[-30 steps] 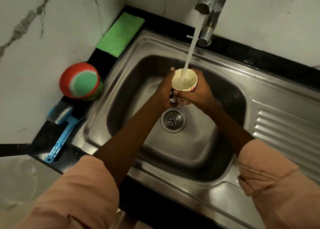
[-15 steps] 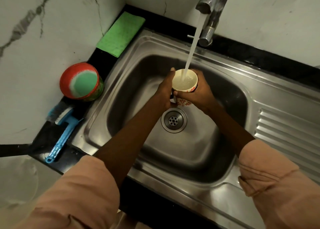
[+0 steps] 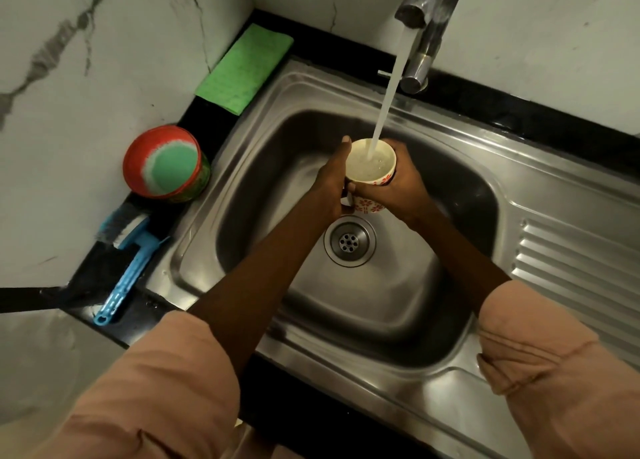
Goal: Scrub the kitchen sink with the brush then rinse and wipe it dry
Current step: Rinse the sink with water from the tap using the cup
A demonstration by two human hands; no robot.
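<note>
The steel sink [image 3: 398, 320] fills mid-frame; its brush [image 3: 130, 250] lies unused on the counter [image 3: 104, 275] at left. Both hands curl round a floral mug [image 3: 371, 171] under the tap stream: left hand [image 3: 330, 188], right hand [image 3: 403, 190]. Best keep it level, fill short of the rim, then pour around the basin walls.

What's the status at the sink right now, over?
Left hand and right hand both grip the cup, filling under the tap. Brush untouched on the counter. Sink basin unobstructed.
</note>
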